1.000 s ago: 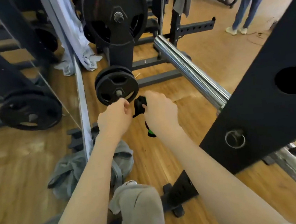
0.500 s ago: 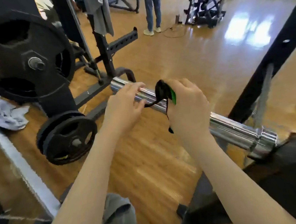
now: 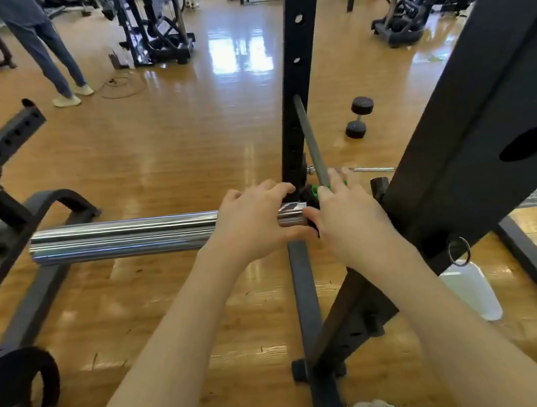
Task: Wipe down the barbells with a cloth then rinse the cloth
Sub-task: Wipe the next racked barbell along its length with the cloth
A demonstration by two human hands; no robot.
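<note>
Black-and-green clip (image 3: 313,192) on the barbell sleeve (image 3: 121,237), mostly hidden behind the right hand (image 3: 348,218); its shape is hard to make out. Right hand grips the clip. Left hand (image 3: 252,221) curls over the sleeve just left of it. White plastic bottle (image 3: 472,291) on the floor near right, contents not discernible. No cloth identifiable.

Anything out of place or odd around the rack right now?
A lone dumbbell lies loose on the floor behind the rack upright, and a white plastic bottle stands by the rack's base. Nothing looks spilled or damaged.
</note>
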